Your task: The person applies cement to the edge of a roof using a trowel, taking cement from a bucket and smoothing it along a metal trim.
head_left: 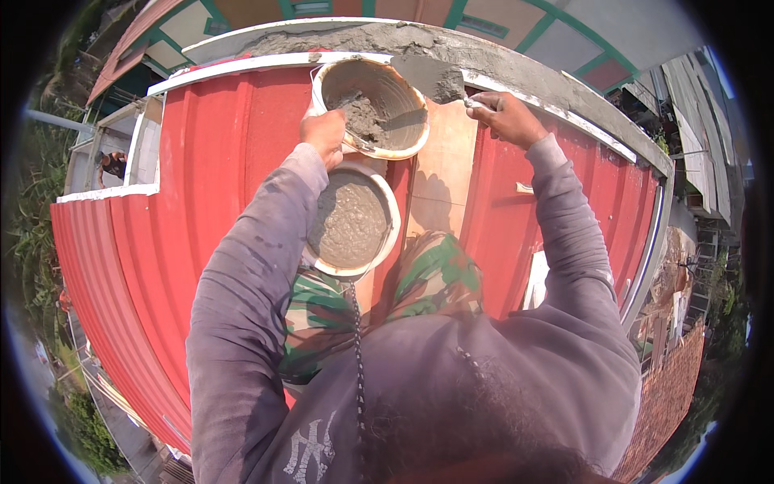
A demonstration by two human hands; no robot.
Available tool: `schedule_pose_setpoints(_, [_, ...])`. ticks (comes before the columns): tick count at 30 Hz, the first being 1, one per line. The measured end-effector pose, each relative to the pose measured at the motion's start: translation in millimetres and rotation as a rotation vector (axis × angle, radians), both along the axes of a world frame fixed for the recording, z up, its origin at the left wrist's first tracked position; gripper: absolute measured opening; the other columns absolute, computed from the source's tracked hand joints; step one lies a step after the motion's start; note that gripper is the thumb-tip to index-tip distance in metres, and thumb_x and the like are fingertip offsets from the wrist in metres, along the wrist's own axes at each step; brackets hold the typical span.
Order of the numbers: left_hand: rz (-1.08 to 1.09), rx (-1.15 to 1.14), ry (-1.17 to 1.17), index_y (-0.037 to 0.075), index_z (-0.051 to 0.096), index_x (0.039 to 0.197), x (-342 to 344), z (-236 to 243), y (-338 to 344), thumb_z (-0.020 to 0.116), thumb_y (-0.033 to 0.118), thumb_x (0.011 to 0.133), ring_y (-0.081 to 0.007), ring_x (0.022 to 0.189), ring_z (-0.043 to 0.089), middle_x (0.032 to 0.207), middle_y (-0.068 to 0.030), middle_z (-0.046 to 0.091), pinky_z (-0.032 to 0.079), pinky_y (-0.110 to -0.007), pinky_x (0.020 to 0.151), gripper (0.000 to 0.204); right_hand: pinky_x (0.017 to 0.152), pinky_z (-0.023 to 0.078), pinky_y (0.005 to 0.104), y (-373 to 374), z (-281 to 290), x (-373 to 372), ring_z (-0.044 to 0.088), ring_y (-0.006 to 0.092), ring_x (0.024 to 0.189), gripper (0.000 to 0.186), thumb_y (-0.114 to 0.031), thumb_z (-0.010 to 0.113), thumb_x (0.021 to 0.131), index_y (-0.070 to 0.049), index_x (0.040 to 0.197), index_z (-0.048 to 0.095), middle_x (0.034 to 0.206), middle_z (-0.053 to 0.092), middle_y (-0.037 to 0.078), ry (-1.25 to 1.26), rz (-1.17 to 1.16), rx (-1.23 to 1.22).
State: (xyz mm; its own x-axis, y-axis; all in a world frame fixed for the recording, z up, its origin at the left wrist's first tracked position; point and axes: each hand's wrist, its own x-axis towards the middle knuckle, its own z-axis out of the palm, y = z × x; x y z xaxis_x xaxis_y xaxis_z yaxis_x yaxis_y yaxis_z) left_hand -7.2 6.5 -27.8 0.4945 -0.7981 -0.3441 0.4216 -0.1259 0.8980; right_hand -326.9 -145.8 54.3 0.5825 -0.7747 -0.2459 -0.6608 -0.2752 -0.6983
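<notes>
As the near-left rim of a tilted upper bucket (391,85) is gripped by the left hand (324,135), with the fingers curled closed on its edge, a trowel (439,79) is held out by the right hand (506,117). The pale end of the trowel's handle is pinched between thumb and fingers; the rest of the grip is hidden by the hand. The grey blade is seen just beyond the bucket's right rim, by the mortar-covered wall top (520,71); whether the two are touching cannot be told. Wet mortar (363,117) is heaped in the upper bucket, toward its left side. Just below it, nearer the body, a lower bucket (395,211) is filled with smoother grey mortar. A tan plank (439,177) is laid over the red corrugated roofing (222,153), to the right of the buckets, and is crossed by a shadow. Camouflage trousers (439,270) and a greyish-purple sweatshirt (556,347) are worn. Farther off at the left, another person (115,164) can be seen beyond the roof.
</notes>
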Motion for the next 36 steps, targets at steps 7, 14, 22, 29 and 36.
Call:
schedule_pose_setpoints(7, [-0.121,-0.078,-0.501,0.004,0.053,0.159,-32,-2,10,0.056,-0.007,0.09,-0.0257,0.121,0.07,0.136,-0.0178,0.071,0.052,-0.034,0.105,0.07,0.09,0.064,0.0509,61,-54,82,0.079,0.0405,0.103,0.025,-0.018,0.065,0.095,-0.001,0.108,0.078,0.106,0.079,0.025,0.518,0.108,-0.516])
schedule_pose_setpoints(14, [-0.216,-0.221,-0.617,0.001,0.053,0.158,-16,21,10,0.052,-0.007,0.09,-0.0215,0.123,0.065,0.138,-0.0156,0.069,0.05,-0.031,0.107,0.068,0.08,0.064,0.0541,83,-81,54,0.078,0.0415,0.089,0.03,-0.021,0.068,0.091,-0.002,0.115,0.07,0.099,0.076,0.024,0.243,0.295,-0.643])
schedule_pose_setpoints(22, [-0.195,-0.321,-0.899,0.0,0.052,0.158,-20,39,13,0.05,-0.006,0.088,-0.0318,0.152,0.05,0.158,-0.0228,0.057,0.036,-0.036,0.126,0.071,0.082,0.063,0.0545,52,3,55,0.078,0.0449,0.093,0.029,-0.021,0.06,0.099,0.004,0.106,0.073,0.098,0.078,0.028,0.5,0.173,-0.568])
schedule_pose_setpoints(29, [-0.229,-0.384,-0.68,0.0,0.054,0.156,-31,55,13,0.052,-0.004,0.088,-0.0276,0.145,0.054,0.154,-0.0201,0.059,0.04,-0.034,0.12,0.068,0.06,0.06,0.0402,4,-19,34,0.074,0.0235,0.07,0.032,-0.031,0.066,0.103,-0.004,0.115,0.079,0.077,0.071,0.012,0.26,0.242,0.156])
schedule_pose_setpoints(36, [-0.195,-0.246,-0.263,0.002,0.05,0.159,-35,54,17,0.054,-0.008,0.092,-0.0107,0.098,0.065,0.12,-0.0082,0.07,0.055,-0.025,0.08,0.068,0.048,0.051,0.032,51,-35,59,0.061,0.0139,0.056,0.04,-0.038,0.067,0.105,-0.002,0.119,0.075,0.076,0.067,0.006,-0.126,0.099,0.454])
